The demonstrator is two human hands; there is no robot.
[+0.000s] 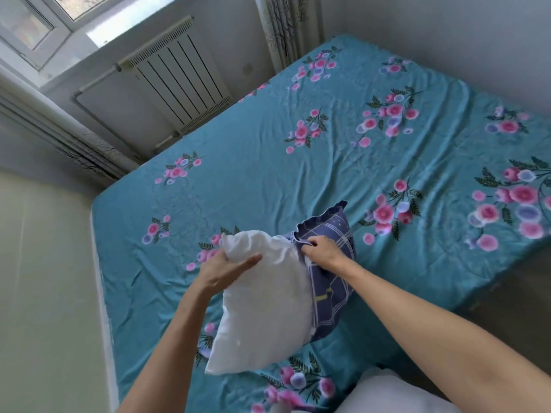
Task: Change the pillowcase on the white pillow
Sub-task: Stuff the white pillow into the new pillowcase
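1. Head view looks down on a white pillow held tilted above a bed with a teal flowered sheet.
2. Most of the pillow is bare; only its right edge sits inside a blue checked pillowcase.
3. Left hand lies against the pillow's upper left corner, fingers fairly straight across the white cloth, a released grip pressing rather than clenching.
4. Right hand has its grip clenched on the ruffled edge of the pillowcase, pinching it at the pillow's top.
5. Beyond the bed are a radiator and a window.
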